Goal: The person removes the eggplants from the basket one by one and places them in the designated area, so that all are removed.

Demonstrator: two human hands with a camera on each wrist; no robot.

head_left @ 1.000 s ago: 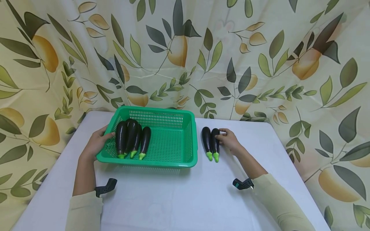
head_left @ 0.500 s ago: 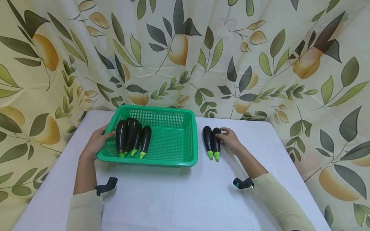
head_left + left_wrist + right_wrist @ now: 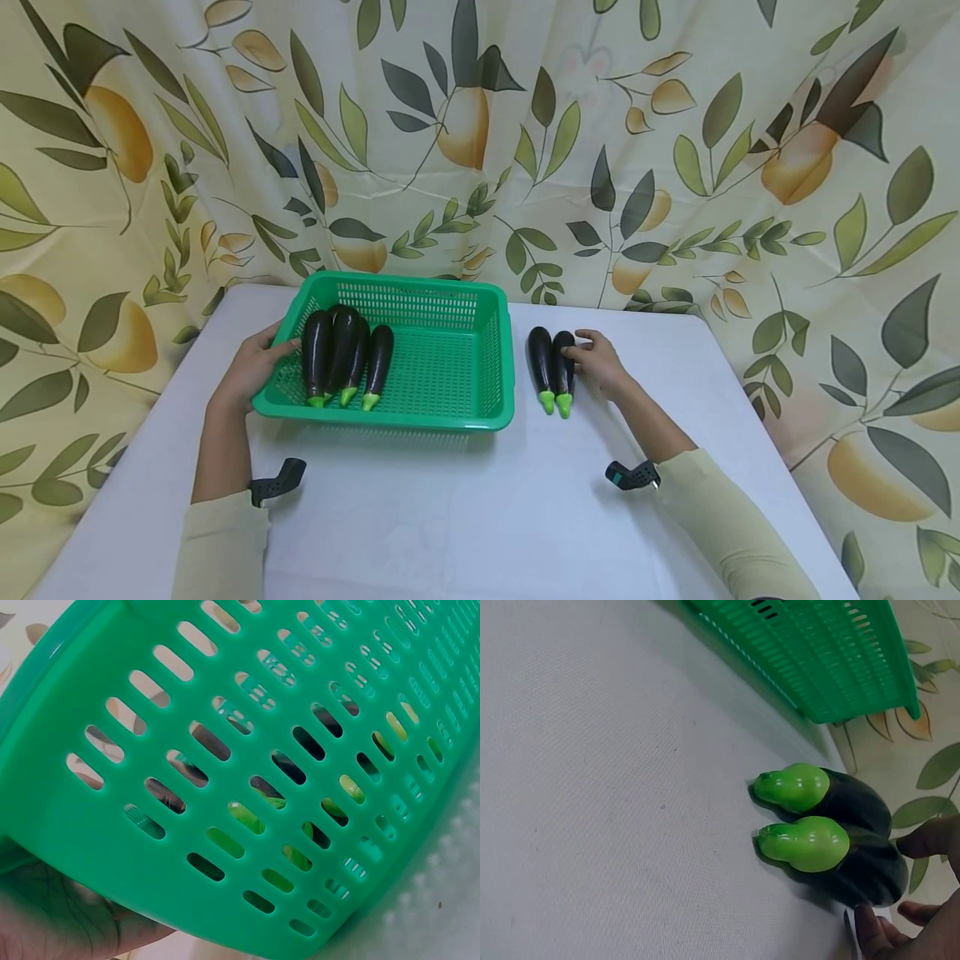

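From the head view I see the left hand [image 3: 250,372] gripping the green basket [image 3: 427,422] (four eggplants [image 3: 343,342] inside), while the right hand [image 3: 597,362] pinches the outer eggplant [image 3: 564,379], its neighbour [image 3: 540,362] alongside on the worktop [image 3: 450,517]. The left wrist view shows me slotted basket side; the right wrist, fingers [image 3: 871,930] about the eggplant's blunt end.

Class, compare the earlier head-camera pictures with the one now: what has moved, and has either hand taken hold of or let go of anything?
Beyond a slight shift of the whole view, nothing visibly moved, was grasped or let go. The left hand still grips the green basket holding four eggplants; the right hand still pinches the outer eggplant of the pair beside it.
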